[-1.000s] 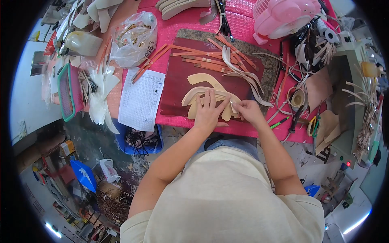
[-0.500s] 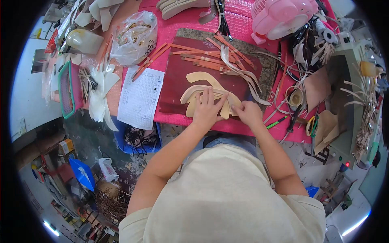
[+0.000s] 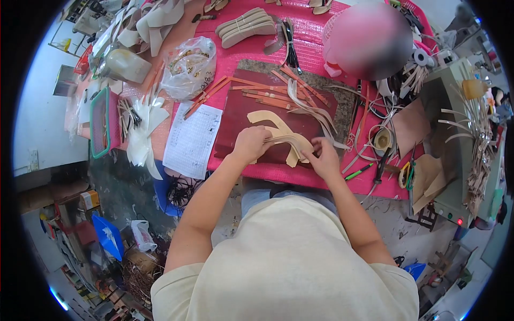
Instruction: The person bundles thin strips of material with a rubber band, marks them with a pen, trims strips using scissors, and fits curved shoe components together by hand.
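A small stack of curved beige strips (image 3: 292, 139) spans the space between my hands, over a dark red board (image 3: 235, 119). My left hand (image 3: 251, 143) is closed around the stack's left end. At the right end, my right hand (image 3: 324, 159) pinches the edge with thumb and fingers. Another curved beige piece (image 3: 261, 115) pokes out behind the stack, and more lie partly hidden under it. Farther back on the board are several orange-red strips (image 3: 262, 97) and long pale straps (image 3: 324, 120).
Left of the board lie a written sheet (image 3: 191, 140) and a clear plastic bag (image 3: 190, 67). A green pen (image 3: 358, 172), scissors (image 3: 407, 175) and a tape roll (image 3: 383, 140) are at right. A pink fan (image 3: 364, 40) stands behind, beside bundled beige pieces (image 3: 246, 28).
My left hand has gone from lying flat on the strips to gripping their left end. My right hand stays at the right end. The head view has shifted slightly.
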Available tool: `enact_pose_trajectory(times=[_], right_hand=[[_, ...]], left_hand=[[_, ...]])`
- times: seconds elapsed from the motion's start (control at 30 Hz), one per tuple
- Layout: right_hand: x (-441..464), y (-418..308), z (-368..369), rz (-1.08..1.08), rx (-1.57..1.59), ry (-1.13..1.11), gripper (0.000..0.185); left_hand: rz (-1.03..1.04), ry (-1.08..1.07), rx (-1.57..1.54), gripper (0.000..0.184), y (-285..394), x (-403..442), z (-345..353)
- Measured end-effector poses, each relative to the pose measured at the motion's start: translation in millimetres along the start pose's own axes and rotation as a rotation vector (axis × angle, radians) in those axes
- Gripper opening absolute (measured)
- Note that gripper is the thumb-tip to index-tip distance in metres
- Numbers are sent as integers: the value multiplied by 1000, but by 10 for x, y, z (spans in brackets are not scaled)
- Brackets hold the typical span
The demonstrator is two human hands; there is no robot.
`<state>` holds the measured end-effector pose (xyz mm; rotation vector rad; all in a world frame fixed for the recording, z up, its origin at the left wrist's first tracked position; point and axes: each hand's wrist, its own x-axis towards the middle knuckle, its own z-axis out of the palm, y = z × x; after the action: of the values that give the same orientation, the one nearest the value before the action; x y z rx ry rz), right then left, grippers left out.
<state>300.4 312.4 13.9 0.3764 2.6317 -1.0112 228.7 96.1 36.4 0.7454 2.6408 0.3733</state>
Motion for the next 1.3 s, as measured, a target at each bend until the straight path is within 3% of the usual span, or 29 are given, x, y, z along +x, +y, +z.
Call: enact_pose_trajectory(times=[0.07,0.1,0.13,0.2,0.3,0.37,0.43,0.5,0.57,0.6,0.67,0.73,0.77,0.9,0.97,1.1,1.13,1.2,1.27,1.3], right_hand=[[98,87,31,-284,452,27,39],[92,96,-90,-158,665,-291,34],[86,55,-215,-162,666,-290,34],[98,-14,-409,127,882,-586,24],[41,-98,-515,90,868,-510,23],[18,-119,-555,55,778,-445,24],[3,-139,-606,-81,165,-223,27],[-12,-167,-683,-117,175,-244,28],[-35,-248,-731,-146,189,-270,29],[-38,-333,-728,-393,309,-122,27],[-19,-463,-879,-640,423,36,25],[-14,-570,-1104,-274,427,-598,20],[45,-472,-1032,-355,449,-521,16],[18,-367,-998,-325,613,-474,15],[-33,-391,-989,-291,455,-246,15],[104,-315,-994,-186,368,-92,13],[196,-201,-959,-147,464,-120,13],[339,-17,-1058,-41,590,-182,12],[512,240,-1305,124,745,-247,11],[627,443,-1363,119,738,-167,12]], left_hand=[[79,165,-215,21,102,-106,-168],[79,166,-212,21,141,-145,-232],[109,215,-271,18,174,-178,-301],[137,274,-326,16,232,-219,-442],[130,302,-461,15,275,-285,-534],[-33,264,-782,14,281,-317,-516],[-56,260,-816,14,306,-345,-519],[-76,256,-851,14,343,-329,-562],[35,194,-707,14,474,-302,-668],[37,193,-706,14,535,-271,-671],[307,259,-569,13,652,-172,-671],[353,285,-574,12,743,-114,-708],[285,263,-675,12,774,-98,-731],[153,163,-833,14,758,-66,-685],[81,208,-789,15,799,-29,-640],[-147,217,-694,24,838,178,-480],[-150,211,-695,24,832,259,-456],[105,351,-632,34,788,424,-421],[26,416,-494,37,651,547,-410],[-51,482,-353,40,576,572,-390]])
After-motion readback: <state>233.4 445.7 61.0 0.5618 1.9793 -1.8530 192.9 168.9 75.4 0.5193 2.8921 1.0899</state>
